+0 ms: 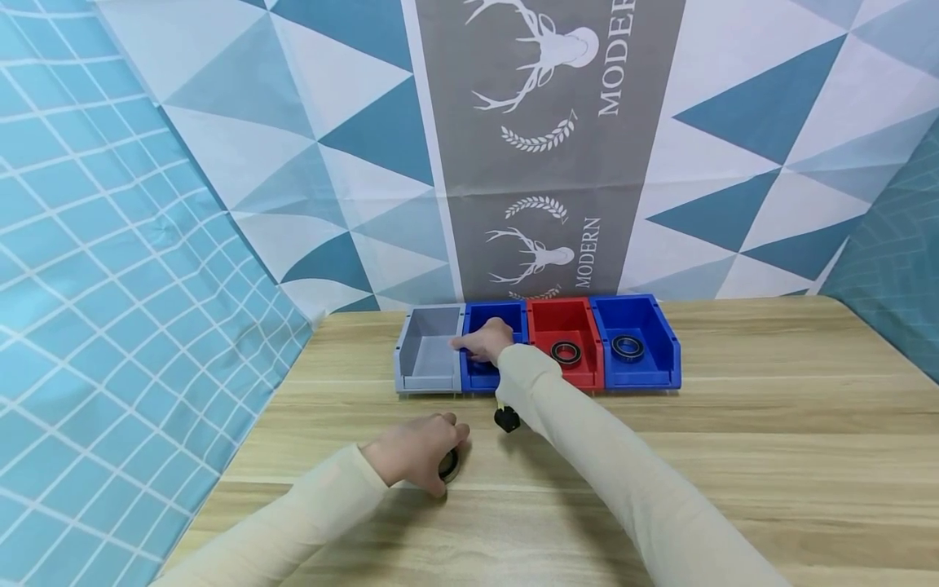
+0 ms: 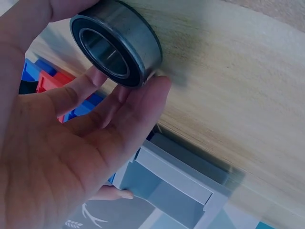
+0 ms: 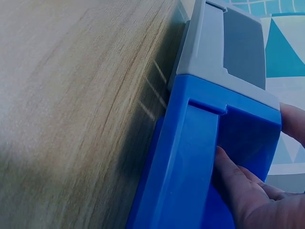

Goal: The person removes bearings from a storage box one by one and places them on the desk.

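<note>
My left hand [image 1: 420, 450] holds a thick ball bearing [image 2: 143, 40] low over the table, its dark-sealed face and shiny steel outer ring showing between thumb and fingers in the left wrist view. Farther forward, my right hand [image 1: 487, 339] reaches into the blue bin [image 3: 190, 143] beside the grey one. One digit lies over the wall between these two bins, and the other fingers dip inside. I cannot tell whether they hold anything, as the bin's front wall hides the fingertips.
In the row, a grey bin [image 1: 433, 383] stands at the left end. The red bin [image 1: 557, 314] has a bearing [image 1: 566, 353] in it, and the right-hand blue bin [image 1: 631, 310] another bearing [image 1: 628, 348]. A small black object [image 1: 507, 419] is on the table by the right sleeve.
</note>
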Demonstrator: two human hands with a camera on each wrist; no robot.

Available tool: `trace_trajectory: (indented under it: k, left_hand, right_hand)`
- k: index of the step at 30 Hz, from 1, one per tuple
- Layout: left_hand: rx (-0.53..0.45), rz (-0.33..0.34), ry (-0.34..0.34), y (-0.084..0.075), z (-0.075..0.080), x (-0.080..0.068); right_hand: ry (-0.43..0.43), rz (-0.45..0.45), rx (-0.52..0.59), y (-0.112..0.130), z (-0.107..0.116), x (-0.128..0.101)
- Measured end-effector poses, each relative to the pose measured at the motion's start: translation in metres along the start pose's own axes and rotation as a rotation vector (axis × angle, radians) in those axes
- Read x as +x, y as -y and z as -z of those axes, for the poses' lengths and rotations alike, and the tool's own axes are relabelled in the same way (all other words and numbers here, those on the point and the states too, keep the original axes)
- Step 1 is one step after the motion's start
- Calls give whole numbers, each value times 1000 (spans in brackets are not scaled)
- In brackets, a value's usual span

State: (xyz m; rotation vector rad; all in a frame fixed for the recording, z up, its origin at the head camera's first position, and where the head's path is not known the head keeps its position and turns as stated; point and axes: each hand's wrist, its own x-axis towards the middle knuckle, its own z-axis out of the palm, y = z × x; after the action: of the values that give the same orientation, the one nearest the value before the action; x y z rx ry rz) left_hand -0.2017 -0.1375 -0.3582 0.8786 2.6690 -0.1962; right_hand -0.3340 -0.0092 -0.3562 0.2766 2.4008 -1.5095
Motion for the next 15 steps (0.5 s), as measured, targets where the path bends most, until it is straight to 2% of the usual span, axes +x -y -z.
trace_trajectory:
  k: [8,15]
  left_hand:
    - [-48,-13,-3,2,2,-1]
    - [-111,-89,-28,9,9,2]
  right_hand:
    - [-2,2,-1,1,-1,0]
    - [3,14,-4,-1,0,1]
